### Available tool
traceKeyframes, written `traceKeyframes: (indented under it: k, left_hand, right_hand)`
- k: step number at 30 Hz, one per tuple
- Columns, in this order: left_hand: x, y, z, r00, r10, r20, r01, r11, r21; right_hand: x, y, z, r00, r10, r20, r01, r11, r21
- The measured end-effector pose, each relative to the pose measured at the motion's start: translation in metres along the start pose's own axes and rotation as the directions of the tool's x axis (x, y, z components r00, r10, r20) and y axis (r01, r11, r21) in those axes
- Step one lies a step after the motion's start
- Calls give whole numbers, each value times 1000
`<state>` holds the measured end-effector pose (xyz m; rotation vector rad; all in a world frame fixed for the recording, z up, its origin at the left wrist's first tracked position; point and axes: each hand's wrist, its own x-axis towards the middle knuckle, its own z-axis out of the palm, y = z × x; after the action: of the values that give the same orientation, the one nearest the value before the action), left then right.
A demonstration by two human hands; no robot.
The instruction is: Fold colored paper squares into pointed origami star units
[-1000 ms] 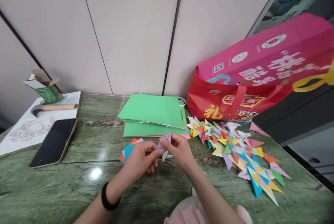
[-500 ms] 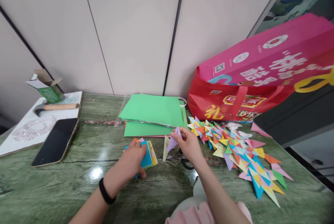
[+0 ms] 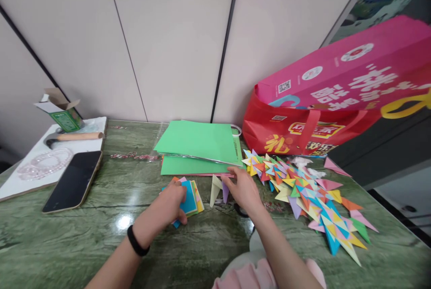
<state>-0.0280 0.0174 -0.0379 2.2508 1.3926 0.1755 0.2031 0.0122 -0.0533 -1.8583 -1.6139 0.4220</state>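
Observation:
My left hand (image 3: 170, 203) lies on a small stack of coloured square papers (image 3: 191, 199), blue on top, its fingers bent over the left part. To the right, a pale yellow folded paper piece (image 3: 215, 190) stands on the table beside a purple folded piece (image 3: 225, 192). My right hand (image 3: 243, 188) is at the purple piece, thumb and fingers apart, the thumb close to its top; whether they touch is unclear. Green paper sheets (image 3: 202, 143) lie behind both hands. Many folded coloured pieces (image 3: 303, 190) are spread to the right.
A red bag (image 3: 276, 127) and a pink bag (image 3: 336, 73) stand at the back right. On the left are a phone (image 3: 72, 183), a white board (image 3: 20, 183) with a hammer (image 3: 79, 136) and bead strands (image 3: 43, 163), and a green box (image 3: 67, 118). Dark scissors (image 3: 239, 210) lie partly under my right hand.
My right hand has lowered the purple piece to the table beside the yellow one, and its fingers have opened. My left hand has barely moved on the stack.

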Motion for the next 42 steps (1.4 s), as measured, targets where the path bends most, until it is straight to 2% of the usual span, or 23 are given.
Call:
traceKeyframes:
  k: [3,6,9,11,14,16,18,20,23,26,30,33,35,37,39,40,42]
  left_hand:
    - [3,-5,2,999,-39,28,40,998,-41]
    - [4,-7,2,998,-43,41,44,998,-37]
    - [4,-3,-3,997,-41,61,38,999,37]
    - [4,3,-7,993,-51,103,38,992,124]
    - [1,14,-15,993,-53,104,25,965,261]
    - [-2,22,-21,996,-77,49,56,942,332]
    - [-5,29,-26,992,-116,-58,129,913,388]
    - [-8,35,-29,977,-48,-206,130,905,405]
    - [-9,41,-27,921,186,-342,-57,933,355]
    - [-6,42,-21,816,376,-438,-299,924,238]
    - [-2,41,-15,648,464,-604,-465,869,169]
    - [-1,40,-16,586,475,-657,-496,851,172]
    - [-2,41,-17,581,485,-654,-512,842,169]
    - [-3,42,-17,594,485,-642,-537,833,132]
    - [-5,45,-18,616,431,-660,-549,835,33]
    - [-5,46,-18,636,361,-682,-529,847,-45]
    - [-6,47,-21,669,121,-733,-442,858,-262]
  right_hand:
    - [0,-3,-1,999,37,15,-36,999,-25]
    - [-1,-9,-4,999,22,-32,-22,1000,3]
    - [-1,-15,-4,995,-40,-94,53,988,147]
    - [-1,-17,-2,994,-64,-84,86,953,290]
    - [-2,-21,2,997,-72,5,62,886,459]
    - [-4,-24,3,991,-71,112,-4,830,557]
    - [-7,-29,2,961,-98,258,-97,754,650]
    - [-10,-35,0,913,-171,370,-151,703,695]
    - [-14,-41,-2,875,-265,406,-146,654,742]
    - [-15,-42,-4,895,-283,345,-108,613,783]
    - [-13,-40,-3,935,-260,239,-36,604,796]
    - [-13,-40,-1,942,-273,196,-1,583,813]
    - [-14,-41,-1,930,-316,188,18,549,835]
    - [-14,-44,-3,923,-344,170,42,532,846]
    - [-14,-46,-7,932,-336,136,76,547,834]
    - [-13,-47,-9,941,-320,112,93,560,823]
    - [-12,-49,-13,960,-272,62,114,585,803]
